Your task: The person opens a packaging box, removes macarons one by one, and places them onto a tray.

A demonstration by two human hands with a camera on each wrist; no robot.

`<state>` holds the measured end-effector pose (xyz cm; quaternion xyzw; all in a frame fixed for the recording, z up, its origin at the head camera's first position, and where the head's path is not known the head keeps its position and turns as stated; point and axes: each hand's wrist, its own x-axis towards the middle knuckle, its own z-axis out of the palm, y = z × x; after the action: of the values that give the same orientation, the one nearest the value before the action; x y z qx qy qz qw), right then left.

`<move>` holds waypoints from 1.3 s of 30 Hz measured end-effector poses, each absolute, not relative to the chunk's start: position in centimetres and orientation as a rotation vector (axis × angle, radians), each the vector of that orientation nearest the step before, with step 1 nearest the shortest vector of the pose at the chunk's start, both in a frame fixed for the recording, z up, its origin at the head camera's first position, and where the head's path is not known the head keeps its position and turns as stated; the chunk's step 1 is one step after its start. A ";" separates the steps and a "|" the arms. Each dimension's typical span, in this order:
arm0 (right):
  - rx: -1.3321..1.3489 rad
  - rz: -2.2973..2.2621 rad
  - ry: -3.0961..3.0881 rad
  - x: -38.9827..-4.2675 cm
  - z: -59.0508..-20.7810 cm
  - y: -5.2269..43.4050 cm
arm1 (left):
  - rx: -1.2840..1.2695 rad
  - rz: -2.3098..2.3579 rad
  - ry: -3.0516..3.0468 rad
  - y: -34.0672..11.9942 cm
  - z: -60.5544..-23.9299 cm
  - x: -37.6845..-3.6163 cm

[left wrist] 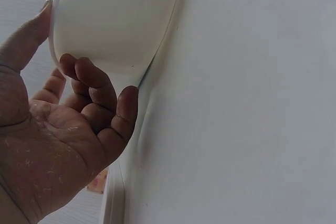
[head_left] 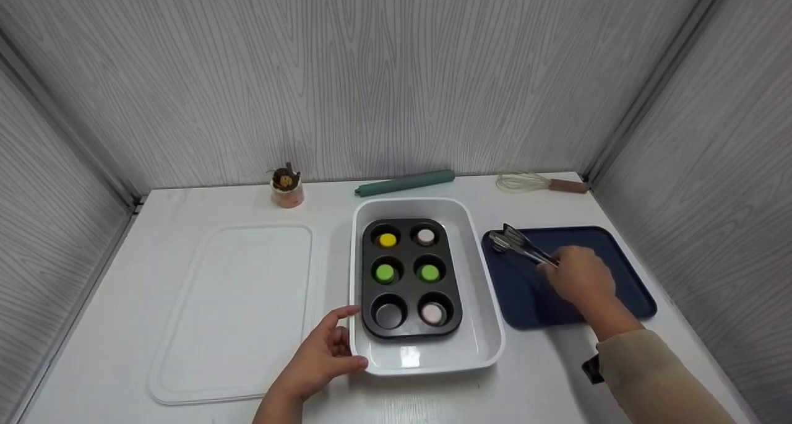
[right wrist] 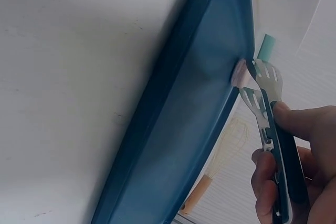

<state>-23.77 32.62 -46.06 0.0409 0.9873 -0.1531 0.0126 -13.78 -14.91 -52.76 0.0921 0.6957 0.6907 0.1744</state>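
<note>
My right hand (head_left: 580, 275) grips metal food tongs (right wrist: 283, 145) with slotted, fork-like ends over the far left corner of the dark blue tray (head_left: 550, 309). At the tongs' tips is a pale pink round piece (right wrist: 239, 74); whether they pinch it I cannot tell. With thumb and curled fingers, my left hand (head_left: 318, 356) holds the near left corner of a white rectangular bin (head_left: 486, 343). Inside the bin lies a black muffin tin (head_left: 408, 294). Its cups hold a yellow piece (head_left: 388, 240), green pieces (head_left: 385, 273) and pale pink pieces (head_left: 432, 313); the near left cup is bare.
Left of the bin lies a flat, pale lid (head_left: 241, 312). Along the back wall stand or lie a small potted plant (head_left: 288, 192), a green rolling pin (head_left: 405, 183) and a whisk (head_left: 544, 183) with a brown handle. Grey walls enclose the table.
</note>
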 end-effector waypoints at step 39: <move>0.115 -0.590 3.147 -21.8 -43.3 31.6 | 0.269 1.961 1.973 -15.0 -52.8 -13.8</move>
<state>-21.77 31.57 -43.31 0.0360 0.9818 -0.1840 -0.0310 -13.83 -14.98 -52.83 0.0946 0.6954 0.6912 0.1724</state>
